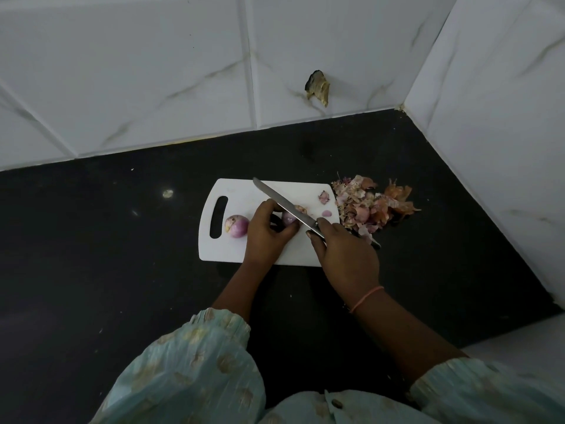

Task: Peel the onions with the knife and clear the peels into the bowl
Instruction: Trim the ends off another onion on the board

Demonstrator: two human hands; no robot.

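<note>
A white cutting board (232, 188) lies on the dark counter. My left hand (266, 232) holds a small purple onion (288, 218) down on the board. My right hand (345, 252) grips the handle of a steel knife (281, 203), whose blade lies slanted across that onion and points up-left. A second, peeled onion (237, 226) rests free on the board beside the handle slot. A heap of dry onion peels (367, 203) sits off the board's right edge, with a few scraps (324, 197) on the board. No bowl is in view.
The black counter (122, 240) ends at white tiled walls behind (153, 71) and to the right (504, 133), forming a corner. A broken hole (318, 87) marks the back wall. Pale sleeves fill the bottom of the view.
</note>
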